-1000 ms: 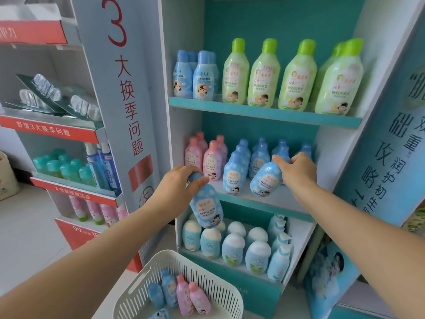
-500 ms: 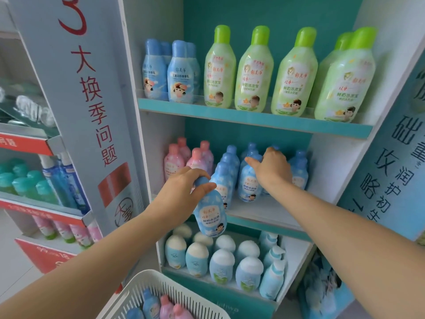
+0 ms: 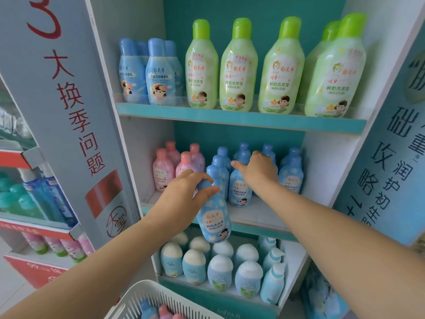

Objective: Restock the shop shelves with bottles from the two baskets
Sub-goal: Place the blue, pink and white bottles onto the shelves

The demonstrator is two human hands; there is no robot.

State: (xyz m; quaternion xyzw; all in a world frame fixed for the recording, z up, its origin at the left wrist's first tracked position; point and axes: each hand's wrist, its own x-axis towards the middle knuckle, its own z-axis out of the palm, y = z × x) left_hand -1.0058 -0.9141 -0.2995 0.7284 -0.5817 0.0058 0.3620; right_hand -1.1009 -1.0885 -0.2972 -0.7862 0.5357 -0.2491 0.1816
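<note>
My left hand (image 3: 186,194) grips a light-blue bottle (image 3: 215,217) by its cap and holds it upright in front of the middle shelf's edge (image 3: 257,230). My right hand (image 3: 258,170) reaches into the row of blue bottles on that shelf. It covers the cap of a front blue bottle (image 3: 239,192) that stands on the shelf, fingers curled over it and the index finger pointing left. A white slatted basket (image 3: 138,293) at the bottom edge holds blue and pink bottles (image 3: 161,311).
Pink bottles (image 3: 162,171) stand left of the blue ones on the middle shelf. Green bottles (image 3: 239,65) and blue bottles (image 3: 158,72) fill the top shelf, white-capped bottles (image 3: 220,270) the bottom one. A grey signboard (image 3: 69,111) and another rack (image 3: 34,203) stand at left.
My right hand carried its tilted blue bottle back and stood it upright among the blue ones. My left hand raised its bottle closer to the middle shelf. The view moved nearer the shelves.
</note>
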